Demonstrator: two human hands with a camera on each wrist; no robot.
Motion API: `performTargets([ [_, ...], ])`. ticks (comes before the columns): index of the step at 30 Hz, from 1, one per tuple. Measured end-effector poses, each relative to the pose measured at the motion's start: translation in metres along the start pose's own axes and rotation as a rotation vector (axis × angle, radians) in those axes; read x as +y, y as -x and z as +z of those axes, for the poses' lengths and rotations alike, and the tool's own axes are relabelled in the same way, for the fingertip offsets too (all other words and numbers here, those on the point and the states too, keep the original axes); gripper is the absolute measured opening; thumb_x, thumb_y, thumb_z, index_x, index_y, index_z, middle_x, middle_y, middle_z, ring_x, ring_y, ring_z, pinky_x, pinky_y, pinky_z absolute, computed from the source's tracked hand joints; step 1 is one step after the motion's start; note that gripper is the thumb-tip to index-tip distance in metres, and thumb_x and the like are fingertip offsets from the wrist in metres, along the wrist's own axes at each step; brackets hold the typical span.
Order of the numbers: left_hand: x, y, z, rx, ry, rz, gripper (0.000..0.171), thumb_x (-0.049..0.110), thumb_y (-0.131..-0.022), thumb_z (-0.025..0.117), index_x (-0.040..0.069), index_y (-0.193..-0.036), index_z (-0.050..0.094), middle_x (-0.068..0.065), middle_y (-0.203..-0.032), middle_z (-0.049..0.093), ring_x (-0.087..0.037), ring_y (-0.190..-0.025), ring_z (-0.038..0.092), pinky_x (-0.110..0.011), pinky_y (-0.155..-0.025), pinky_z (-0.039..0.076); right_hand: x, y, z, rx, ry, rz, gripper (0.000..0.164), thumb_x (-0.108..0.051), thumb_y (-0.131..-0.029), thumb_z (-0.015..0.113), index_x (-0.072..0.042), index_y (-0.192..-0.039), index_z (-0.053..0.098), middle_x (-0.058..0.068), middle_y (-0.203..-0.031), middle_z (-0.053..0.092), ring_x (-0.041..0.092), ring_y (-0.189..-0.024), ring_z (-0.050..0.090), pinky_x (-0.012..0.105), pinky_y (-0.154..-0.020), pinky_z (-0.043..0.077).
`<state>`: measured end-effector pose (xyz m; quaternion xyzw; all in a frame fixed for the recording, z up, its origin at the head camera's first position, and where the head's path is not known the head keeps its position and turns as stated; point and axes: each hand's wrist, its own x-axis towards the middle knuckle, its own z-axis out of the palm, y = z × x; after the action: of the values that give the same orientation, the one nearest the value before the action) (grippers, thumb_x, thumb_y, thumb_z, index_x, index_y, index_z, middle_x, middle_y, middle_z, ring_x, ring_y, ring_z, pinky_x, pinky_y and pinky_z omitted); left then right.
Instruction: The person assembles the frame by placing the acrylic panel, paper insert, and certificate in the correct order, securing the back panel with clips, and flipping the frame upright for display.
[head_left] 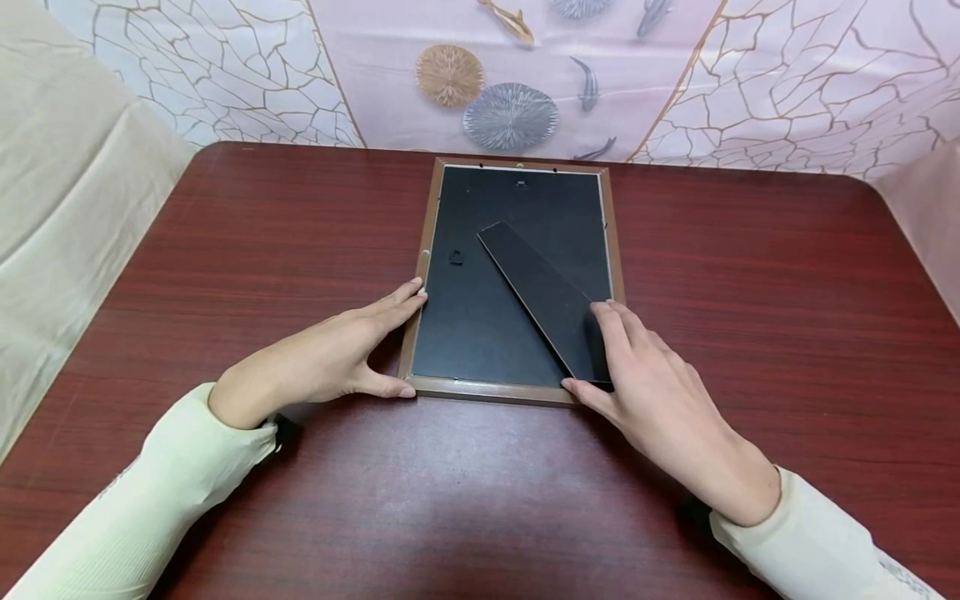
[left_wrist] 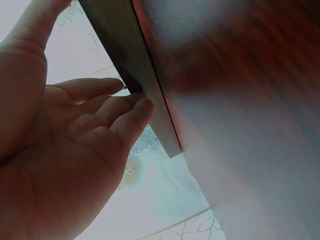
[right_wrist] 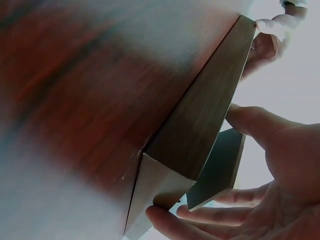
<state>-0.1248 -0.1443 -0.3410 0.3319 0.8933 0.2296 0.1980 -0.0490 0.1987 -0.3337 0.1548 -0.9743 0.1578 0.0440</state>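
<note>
A picture frame [head_left: 427, 217] with brown edges and a black backing board lies face down on the table. Its black easel stand [head_left: 536, 292] slants across the backing, the wide end at the lower right corner. My left hand [head_left: 330, 350] touches the frame's left side with extended fingers, its thumb at the lower left corner. In the left wrist view, the left fingertips [left_wrist: 142, 107] rest against the frame's side [left_wrist: 135, 60]. My right hand [head_left: 660, 392] spans the lower right corner, thumb on the near edge and fingers along the right side. Part of the stand's wide end is hidden behind it.
The dark red wooden table [head_left: 285, 217] extends around the frame. A patterned cloth [head_left: 615, 75] hangs behind its far edge, and pale fabric [head_left: 82, 167] borders the left side. A small black clip [head_left: 456, 257] sits on the backing, with a hanger [head_left: 521, 183] near the top.
</note>
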Motion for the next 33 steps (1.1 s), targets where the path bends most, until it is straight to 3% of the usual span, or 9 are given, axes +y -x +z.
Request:
performTargets([
  [5,0.0,0.0,0.0,-0.004,0.002,-0.005,0.107,0.034,-0.087,0.087,0.001,-0.166,0.023,-0.012,-0.177,0.008,-0.034,-0.161,0.024,-0.053,-0.126,0.03,0.003,-0.001,-0.003,-0.044,-0.023,0.023,0.084,-0.031,-0.089,0.084,0.001,-0.153,0.039,0.023,-0.153,0.05,0.048,-0.122,0.061,0.067,-0.082,0.055],
  [13,0.001,0.0,0.0,-0.007,0.002,-0.016,0.107,0.035,-0.087,0.087,0.002,-0.166,0.022,-0.011,-0.177,0.007,-0.033,-0.161,0.024,-0.053,-0.126,0.031,0.024,0.002,-0.015,-0.154,-0.188,0.093,0.091,-0.043,-0.089,0.084,0.001,-0.154,0.039,0.024,-0.153,0.048,0.042,-0.14,0.049,0.064,-0.112,0.041],
  [23,0.001,0.001,-0.001,-0.004,0.004,-0.021,0.107,0.033,-0.087,0.087,0.002,-0.166,0.022,-0.01,-0.177,0.007,-0.033,-0.161,0.024,-0.053,-0.126,0.031,0.05,0.009,-0.019,-0.201,-0.178,0.032,0.09,-0.046,-0.088,0.084,-0.002,-0.156,0.043,0.02,-0.162,0.043,0.043,-0.145,0.046,0.065,-0.111,0.04],
  [33,0.002,0.003,0.001,-0.005,0.002,-0.022,0.104,0.034,-0.09,0.085,0.003,-0.166,0.021,-0.009,-0.178,0.005,-0.033,-0.16,0.025,-0.053,-0.126,0.031,0.06,0.016,-0.018,-0.245,-0.129,-0.044,0.091,-0.047,-0.089,0.082,-0.006,-0.16,0.042,0.01,-0.17,0.036,0.039,-0.146,0.049,0.06,-0.109,0.044],
])
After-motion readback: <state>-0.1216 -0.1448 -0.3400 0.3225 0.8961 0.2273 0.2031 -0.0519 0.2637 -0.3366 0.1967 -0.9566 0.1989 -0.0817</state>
